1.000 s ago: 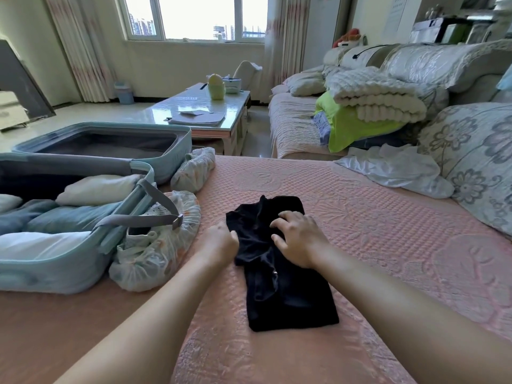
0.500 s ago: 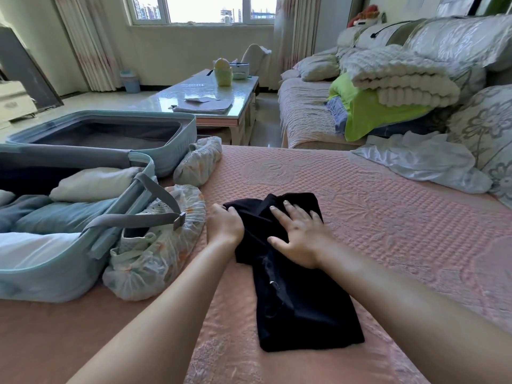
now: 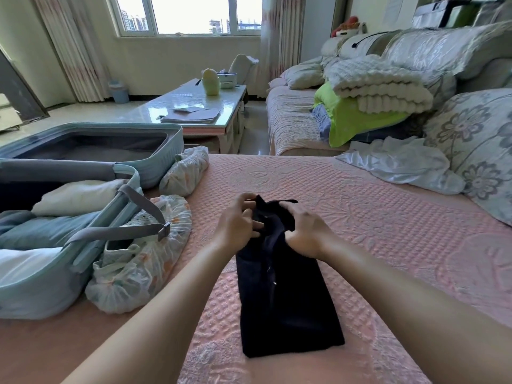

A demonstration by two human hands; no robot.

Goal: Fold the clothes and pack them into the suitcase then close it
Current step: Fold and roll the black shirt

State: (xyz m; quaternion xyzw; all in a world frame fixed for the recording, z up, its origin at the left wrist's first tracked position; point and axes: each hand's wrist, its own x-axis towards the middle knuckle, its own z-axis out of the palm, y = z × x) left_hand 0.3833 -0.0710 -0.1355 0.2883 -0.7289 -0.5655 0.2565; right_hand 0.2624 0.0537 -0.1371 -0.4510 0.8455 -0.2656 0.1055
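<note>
While both hands work at the far end of the cloth, I count one black garment [image 3: 285, 306], one open suitcase [image 3: 36, 295], two plastic-wrapped bundles and one loose white garment [image 3: 401, 164].

The black garment lies folded into a long strip on the pink bed cover [image 3: 388, 231]. Its near end is flat and square and its far end is lifted off the cover.

The suitcase sits on the cover at the left, well apart from the black garment. I note three folded items in its near half, cream, blue-grey and white, with a grey strap [image 3: 116, 231] draped over the rim. The nearer bundle [image 3: 138, 261] touches the suitcase wall; the farther bundle [image 3: 185, 173] rests against the lid half. A band of pink cover shows between the nearer bundle and the black strip. A wider stretch runs right toward the white garment beside a floral cushion [image 3: 476, 151].

The left hand [image 3: 238, 223] and right hand [image 3: 304, 231] meet at the raised end. Both have their fingers curled into the cloth and grip it, one at each side edge, with the forearms reaching in from the bottom corners
</note>
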